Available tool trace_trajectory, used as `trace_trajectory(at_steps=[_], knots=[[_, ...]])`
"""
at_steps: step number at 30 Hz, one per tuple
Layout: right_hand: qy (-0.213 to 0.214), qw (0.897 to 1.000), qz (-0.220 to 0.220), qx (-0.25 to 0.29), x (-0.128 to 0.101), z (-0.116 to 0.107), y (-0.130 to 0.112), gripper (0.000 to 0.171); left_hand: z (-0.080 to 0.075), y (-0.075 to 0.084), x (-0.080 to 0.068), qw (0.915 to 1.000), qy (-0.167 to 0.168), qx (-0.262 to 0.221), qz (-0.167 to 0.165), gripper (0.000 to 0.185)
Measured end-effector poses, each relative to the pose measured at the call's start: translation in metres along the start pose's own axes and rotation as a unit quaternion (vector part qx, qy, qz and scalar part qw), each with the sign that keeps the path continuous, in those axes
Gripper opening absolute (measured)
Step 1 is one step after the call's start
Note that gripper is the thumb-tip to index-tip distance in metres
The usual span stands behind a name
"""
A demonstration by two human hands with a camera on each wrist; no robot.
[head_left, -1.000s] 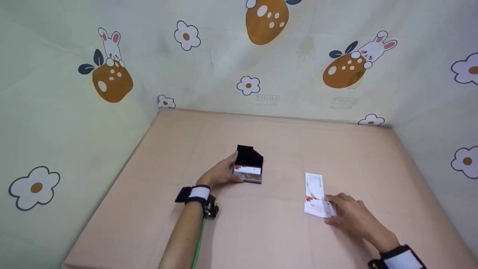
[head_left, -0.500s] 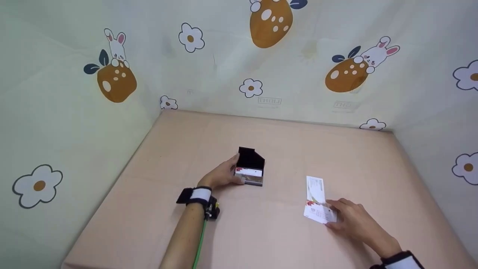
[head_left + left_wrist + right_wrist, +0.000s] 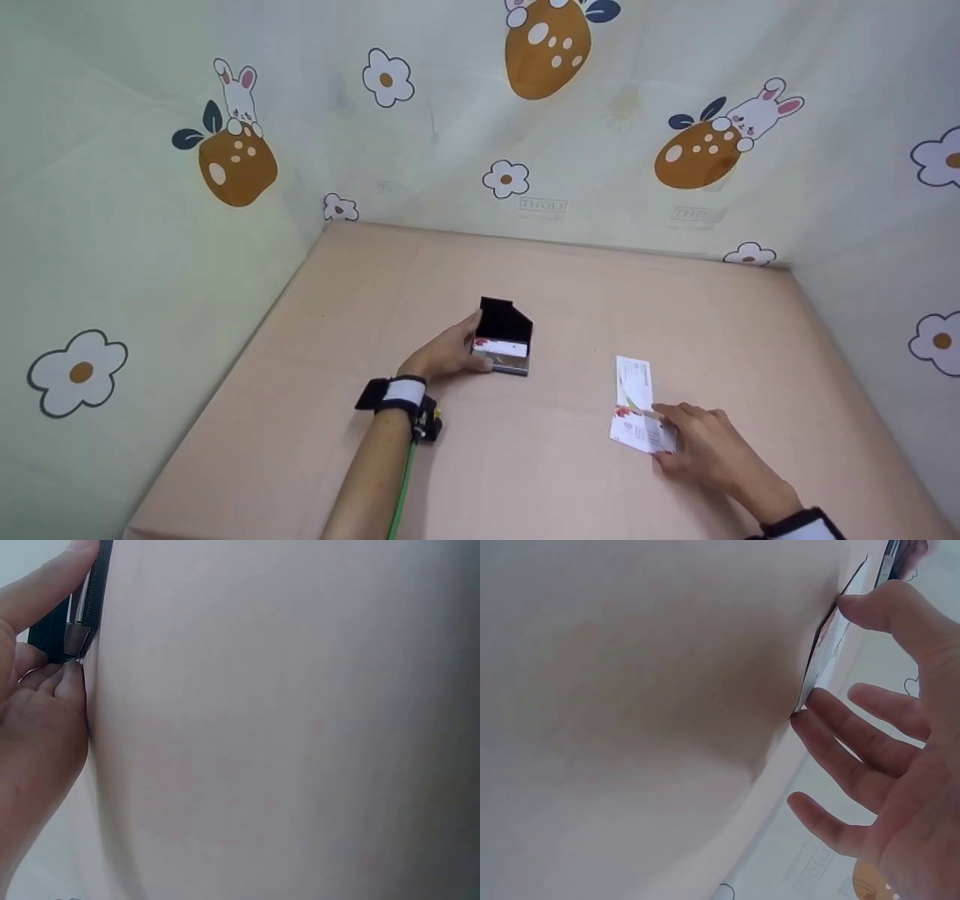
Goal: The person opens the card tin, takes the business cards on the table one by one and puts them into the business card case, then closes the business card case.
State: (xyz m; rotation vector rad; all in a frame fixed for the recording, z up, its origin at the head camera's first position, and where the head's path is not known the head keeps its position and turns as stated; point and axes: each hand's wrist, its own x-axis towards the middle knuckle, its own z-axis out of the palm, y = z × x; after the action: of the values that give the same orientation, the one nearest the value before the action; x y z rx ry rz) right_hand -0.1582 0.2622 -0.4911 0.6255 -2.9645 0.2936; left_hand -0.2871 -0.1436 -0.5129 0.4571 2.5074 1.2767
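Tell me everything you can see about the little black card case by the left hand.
The black card case sits near the middle of the peach table, its lid standing open and tilted back, dark inside. The base looks silvery at its front edge and holds white cards with a red mark. The left hand grips its left side, thumb against the lid edge and fingers curled at the base. It lies apart from the loose cards under the right hand.

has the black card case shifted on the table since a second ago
No. The black card case sits in the same spot relative to the table's back edge, gripped by the left hand; only the camera shifted slightly.
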Motion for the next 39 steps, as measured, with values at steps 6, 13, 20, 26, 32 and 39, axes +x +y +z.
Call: trace_trajectory(at_steps=[6, 13, 20, 26, 32, 39], knots=[[0.012, 1.0, -0.008, 0.0, 0.004, 0.002, -0.003, 0.064, -0.001, -0.001, -0.002, 1.0, 0.001, 0.0, -0.002, 0.103], [0.053, 0.998, -0.042, -0.014, 0.016, 0.001, -0.011, 0.064, 0.0, -0.002, -0.002, 0.9999, -0.003, -0.005, -0.008, 0.104], [0.09, 0.993, -0.069, -0.025, 0.029, 0.001, -0.018, 0.063, 0.001, -0.002, -0.002, 0.9997, -0.003, 0.015, -0.019, 0.105], [0.106, 0.991, -0.077, -0.013, 0.042, -0.001, -0.024, 0.064, 0.002, 0.001, -0.002, 0.9999, 0.001, 0.011, -0.012, 0.105], [0.098, 0.992, -0.079, -0.004, 0.055, -0.003, -0.029, 0.065, 0.002, 0.003, -0.001, 0.9997, 0.003, 0.014, -0.019, 0.103], [0.089, 0.992, -0.085, 0.001, 0.07, -0.001, -0.038, 0.065, 0.001, 0.003, -0.001, 0.9997, 0.0, 0.014, -0.022, 0.103]])
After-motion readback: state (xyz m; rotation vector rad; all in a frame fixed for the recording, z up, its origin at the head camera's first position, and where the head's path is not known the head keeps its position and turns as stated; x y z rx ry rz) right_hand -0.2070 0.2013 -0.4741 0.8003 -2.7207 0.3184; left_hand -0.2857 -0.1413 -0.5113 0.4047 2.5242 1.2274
